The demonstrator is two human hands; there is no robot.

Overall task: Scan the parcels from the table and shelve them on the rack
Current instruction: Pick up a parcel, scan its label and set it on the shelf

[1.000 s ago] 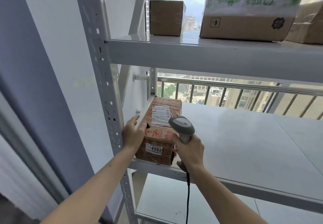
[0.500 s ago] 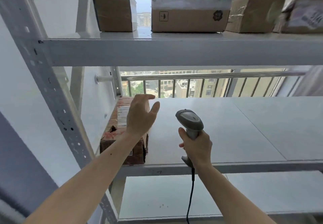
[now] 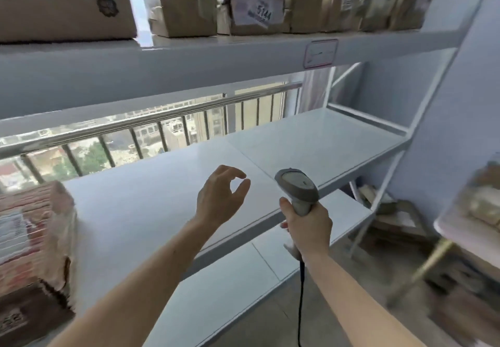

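One parcel fewer to carry: the whole view has swung right along the rack point(image 3: 243, 57), so the middle shelf point(image 3: 162, 206) now runs bare across the centre of the frame, while the upper shelf holds a row of brown boxes along the top, one of them marked 5144 point(image 3: 257, 5). The red-printed parcel point(image 3: 32, 252) that I was steadying a second ago now sits by itself on the middle shelf at the far left edge of the frame, well apart from both my hands, so I judge that one scanned and shelved. My left hand point(image 3: 220, 198) has come off it and hangs over the shelf at centre, its grip loose, fingers lightly curled and holding nothing. My right hand point(image 3: 308, 227) keeps its grip wrapped round the handle of the grey scanner point(image 3: 296, 187), lower centre-right, cord trailing down. At the blurred right edge something like a tray or desk with packages point(image 3: 481, 211) shows; I cannot make it out clearly. My guess is the next move is to turn that way for a fresh parcel.
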